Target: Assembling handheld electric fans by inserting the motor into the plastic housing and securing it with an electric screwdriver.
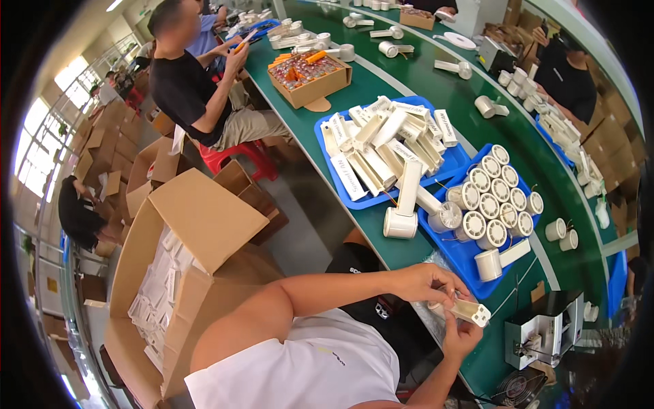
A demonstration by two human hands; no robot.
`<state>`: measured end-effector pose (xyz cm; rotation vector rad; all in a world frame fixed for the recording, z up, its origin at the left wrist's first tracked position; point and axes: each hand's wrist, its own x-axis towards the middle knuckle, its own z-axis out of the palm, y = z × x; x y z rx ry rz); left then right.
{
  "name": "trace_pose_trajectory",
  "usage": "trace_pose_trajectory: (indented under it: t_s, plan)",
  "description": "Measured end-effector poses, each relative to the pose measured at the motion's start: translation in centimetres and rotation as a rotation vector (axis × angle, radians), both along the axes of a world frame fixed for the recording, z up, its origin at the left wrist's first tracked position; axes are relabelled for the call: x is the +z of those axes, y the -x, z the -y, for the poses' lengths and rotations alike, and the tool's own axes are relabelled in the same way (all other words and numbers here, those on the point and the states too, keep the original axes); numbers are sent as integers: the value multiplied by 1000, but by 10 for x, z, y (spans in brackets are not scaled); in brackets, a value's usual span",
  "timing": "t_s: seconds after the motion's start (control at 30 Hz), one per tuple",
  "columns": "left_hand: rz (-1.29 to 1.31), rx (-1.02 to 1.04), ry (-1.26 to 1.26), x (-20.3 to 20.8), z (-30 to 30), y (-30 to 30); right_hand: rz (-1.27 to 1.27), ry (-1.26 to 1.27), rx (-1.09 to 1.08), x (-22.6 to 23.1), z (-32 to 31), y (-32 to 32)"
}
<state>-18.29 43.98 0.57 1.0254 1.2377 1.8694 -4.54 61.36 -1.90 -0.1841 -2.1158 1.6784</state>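
Note:
Close to my body, over the table's near edge, I have a hollow white plastic handle shell (470, 312) in both hands. My left hand (428, 283) bends over its upper end, thumb and fingers closed. My right hand (460, 339) grips the shell from below. Its open channel and holed end face away from me; whatever is under my left fingers is hidden. Just beyond, a blue tray (453, 255) carries several round white fan heads (488, 204). On its near corner rests a fan head with a handle (489, 264), and another such piece (400, 222) stands left of the tray.
A second blue tray (354, 202) is heaped with white handle shells (392, 133). Behind it sits a cardboard box (317, 90) of small orange-wired parts. A metal device (538, 330) stands at right. An open carton (204, 218) is at left; a person (187, 85) sits beyond it.

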Motion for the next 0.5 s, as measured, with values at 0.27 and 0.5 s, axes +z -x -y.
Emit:
trace_pose_trajectory:
  t_s: [0.27,0.5]
  plan:
    - [-347,663,215,4,-47,-51,-71,-342,-497,68,-25,-56]
    - [-707,623,252,8,-51,-38,-621,-501,-1119,179,-92,-26]
